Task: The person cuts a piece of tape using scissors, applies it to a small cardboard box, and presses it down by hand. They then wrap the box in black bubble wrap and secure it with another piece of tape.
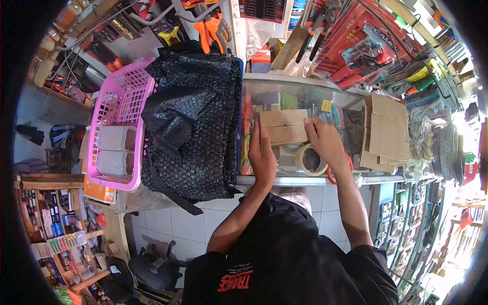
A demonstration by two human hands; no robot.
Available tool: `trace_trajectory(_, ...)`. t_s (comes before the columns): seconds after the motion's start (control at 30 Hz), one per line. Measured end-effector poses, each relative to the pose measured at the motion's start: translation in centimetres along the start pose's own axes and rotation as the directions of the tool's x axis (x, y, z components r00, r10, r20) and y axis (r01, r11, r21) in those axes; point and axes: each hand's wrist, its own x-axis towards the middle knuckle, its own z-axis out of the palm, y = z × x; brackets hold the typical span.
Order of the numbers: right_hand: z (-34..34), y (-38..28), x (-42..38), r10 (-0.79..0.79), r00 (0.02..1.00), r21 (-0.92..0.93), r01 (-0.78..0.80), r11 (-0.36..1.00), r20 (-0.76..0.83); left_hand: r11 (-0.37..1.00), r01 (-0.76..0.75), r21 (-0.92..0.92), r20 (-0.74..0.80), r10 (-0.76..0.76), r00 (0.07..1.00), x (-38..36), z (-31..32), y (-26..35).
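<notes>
A small brown cardboard box (283,127) lies on the glass counter, between my two hands. My left hand (262,156) rests against the box's left end, its fingers stretched out and pointing away from me. At the right end, my right hand (325,141) has its fingers curled, with the fingertips at the box's edge. A roll of tape (311,160) lies flat on the glass just below the box, partly beside my right wrist. Red scissor handles (333,177) show partly behind my right forearm.
Black bubble wrap (203,132) covers the counter's left part, beside a pink basket (95,152) holding white packs. Flattened cardboard (387,133) is stacked at the right. Packaged tools (356,51) and orange-handled pliers (209,34) hang beyond the counter.
</notes>
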Motion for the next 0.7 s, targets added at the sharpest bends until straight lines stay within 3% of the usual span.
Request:
trace_trajectory(0.13,-0.1,-0.2,0.2,-0.023,1.0,-0.052,0.024,0.998,0.015,0.998,0.067,0.019,-0.129,-0.064,0.99,2.0,1.2,0.2)
trace_trajectory(0.23,0.2,0.0,0.1,-0.051,0.999,-0.019,0.051,0.999,0.001,0.996,0.015,0.088,-0.188,0.001,0.982,2.9,1.1,-0.8)
trace_trajectory(0.33,0.4,0.3,0.1,-0.059,0.998,0.008,0.059,0.998,0.001,0.984,-0.085,0.156,-0.167,0.111,0.98,2.9,0.8,-0.1)
trace_trajectory(0.43,0.5,0.5,0.4,-0.071,0.997,0.077,0.068,0.995,0.036,0.977,-0.09,0.193,-0.14,0.119,0.983,2.7,0.6,0.5)
trace_trajectory(0.7,-0.5,1.0,0.8,-0.068,0.986,0.194,0.038,0.98,0.15,0.995,-0.026,0.1,-0.033,0.029,0.999,2.8,-0.5,0.0)
